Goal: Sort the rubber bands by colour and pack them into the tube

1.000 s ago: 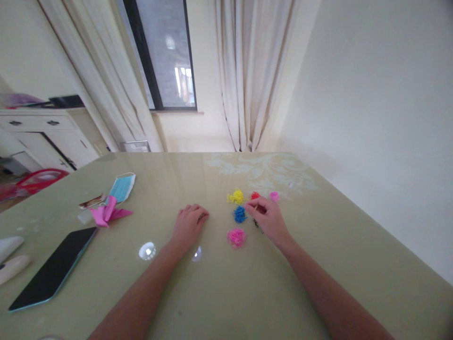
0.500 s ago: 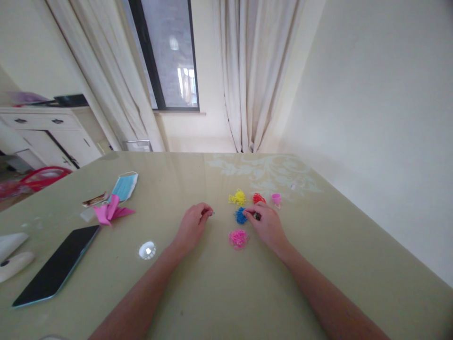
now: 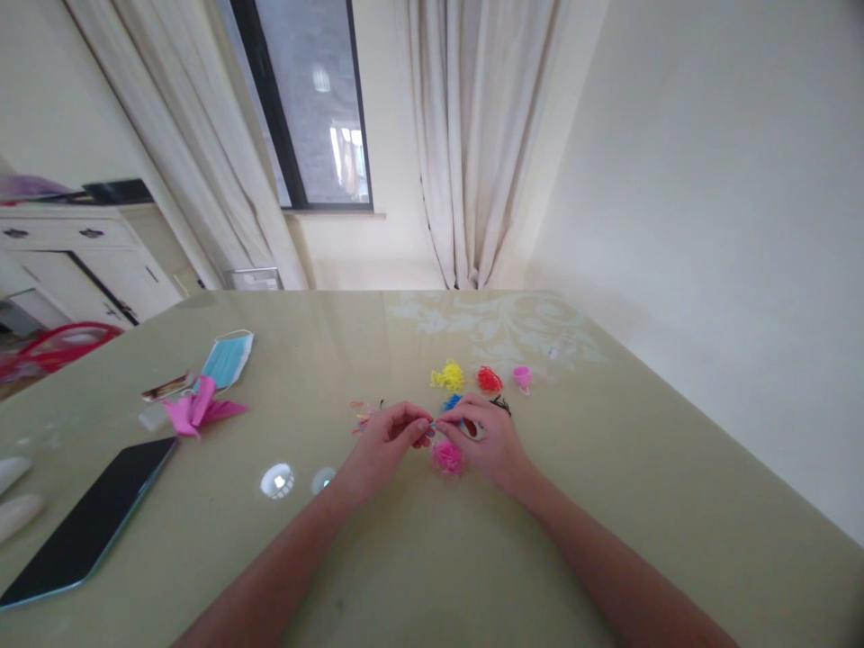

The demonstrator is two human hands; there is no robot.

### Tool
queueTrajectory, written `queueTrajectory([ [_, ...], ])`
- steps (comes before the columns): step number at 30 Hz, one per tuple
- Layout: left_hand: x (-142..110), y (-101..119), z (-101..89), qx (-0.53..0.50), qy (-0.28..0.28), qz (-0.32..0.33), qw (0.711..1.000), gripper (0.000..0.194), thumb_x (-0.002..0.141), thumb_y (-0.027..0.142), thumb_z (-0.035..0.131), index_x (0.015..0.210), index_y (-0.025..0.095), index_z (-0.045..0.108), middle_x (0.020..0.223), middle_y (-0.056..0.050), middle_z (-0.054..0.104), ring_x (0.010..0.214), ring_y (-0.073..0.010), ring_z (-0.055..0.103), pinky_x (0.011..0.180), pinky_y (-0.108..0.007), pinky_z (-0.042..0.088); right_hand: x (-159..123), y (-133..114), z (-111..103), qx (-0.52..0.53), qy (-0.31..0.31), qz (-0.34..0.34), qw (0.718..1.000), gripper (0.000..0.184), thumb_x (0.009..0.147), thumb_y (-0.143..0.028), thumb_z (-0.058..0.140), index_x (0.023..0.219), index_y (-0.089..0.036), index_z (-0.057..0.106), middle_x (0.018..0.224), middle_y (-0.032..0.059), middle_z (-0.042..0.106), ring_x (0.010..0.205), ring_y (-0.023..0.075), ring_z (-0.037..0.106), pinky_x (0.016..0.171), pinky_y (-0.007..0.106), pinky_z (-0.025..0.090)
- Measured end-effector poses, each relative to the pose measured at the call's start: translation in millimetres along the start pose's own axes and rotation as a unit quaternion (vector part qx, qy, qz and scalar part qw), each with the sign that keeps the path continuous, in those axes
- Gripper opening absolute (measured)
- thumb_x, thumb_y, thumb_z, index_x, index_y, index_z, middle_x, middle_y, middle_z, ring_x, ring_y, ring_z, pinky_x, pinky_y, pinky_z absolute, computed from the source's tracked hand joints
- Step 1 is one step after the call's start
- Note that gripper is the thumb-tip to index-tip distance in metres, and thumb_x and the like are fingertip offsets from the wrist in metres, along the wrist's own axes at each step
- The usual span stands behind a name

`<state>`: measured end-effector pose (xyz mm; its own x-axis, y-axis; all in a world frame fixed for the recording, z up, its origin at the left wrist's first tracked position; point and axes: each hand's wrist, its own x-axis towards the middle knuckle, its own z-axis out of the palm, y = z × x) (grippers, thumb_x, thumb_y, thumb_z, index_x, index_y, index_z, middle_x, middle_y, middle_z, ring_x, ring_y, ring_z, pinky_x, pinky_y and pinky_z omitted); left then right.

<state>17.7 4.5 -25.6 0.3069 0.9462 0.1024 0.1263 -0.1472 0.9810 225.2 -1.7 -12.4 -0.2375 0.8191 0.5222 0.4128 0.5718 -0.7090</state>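
My left hand [image 3: 388,441] and my right hand [image 3: 492,441] meet fingertip to fingertip above the table, both closed in a pinch. A tiny bluish strand [image 3: 434,425] shows between them. Under and behind the right fingers lies a pile of blue strands [image 3: 451,401], partly covered. Close below the fingertips sits a pink pile [image 3: 447,457]. Farther back are a yellow pile [image 3: 447,375] and a red pile [image 3: 489,380]. Black strands [image 3: 500,405] poke out beyond the right hand. Beside the left hand lie a few mixed-colour strands [image 3: 363,418].
A small pink cup [image 3: 522,378] stands at the back right. To the left are a pink folded-paper bird [image 3: 201,409], a blue face mask [image 3: 228,362], a thin brown packet [image 3: 166,387] and a dark tablet [image 3: 87,517]. A wall borders the table [image 3: 418,576] on the right.
The right hand has moved left from beside the blue and black strands, and the left hand has moved right to join it. Mixed strands beside the left hand are now uncovered.
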Motion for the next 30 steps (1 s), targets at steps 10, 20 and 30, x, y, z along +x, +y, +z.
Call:
queueTrajectory([
  [10,1.8,-8.1,-51.1,0.554,0.093,-0.003,0.827,0.027,0.098,0.027,0.055,0.113,0.021,0.077,0.117,-0.012,0.073,0.112,-0.0339,0.063,0.095,-0.047,0.047,8.7,11.5,-19.8,0.09,0.064,0.088,0.99,0.019,0.089,-0.039,0.075,0.084,-0.02,0.079,0.078,0.0041,0.07,0.064,0.0153,0.056,0.058,0.029,0.044],
  [20,7.3,-15.2,-50.2,0.537,0.092,-0.007,0.838,0.034,0.105,0.031,0.043,0.105,0.019,0.075,0.106,-0.01,0.073,0.103,-0.0293,0.065,0.093,-0.042,0.047,5.7,30.0,-10.3,-0.139,0.009,0.086,0.987,0.009,0.088,-0.02,0.073,0.083,-0.022,0.08,0.077,0.0032,0.073,0.067,0.0181,0.062,0.069,0.032,0.048],
  [30,13.0,-15.4,-45.9,0.413,0.13,0.04,0.901,0.017,0.092,0.03,0.06,0.09,0.022,0.075,0.097,-0.007,0.074,0.099,-0.0273,0.064,0.092,-0.042,0.047,3.9,36.9,-10.1,-0.184,0.003,0.069,0.981,0.017,0.095,-0.026,0.066,0.09,-0.024,0.082,0.085,0.005,0.076,0.076,0.0202,0.067,0.077,0.036,0.052],
])
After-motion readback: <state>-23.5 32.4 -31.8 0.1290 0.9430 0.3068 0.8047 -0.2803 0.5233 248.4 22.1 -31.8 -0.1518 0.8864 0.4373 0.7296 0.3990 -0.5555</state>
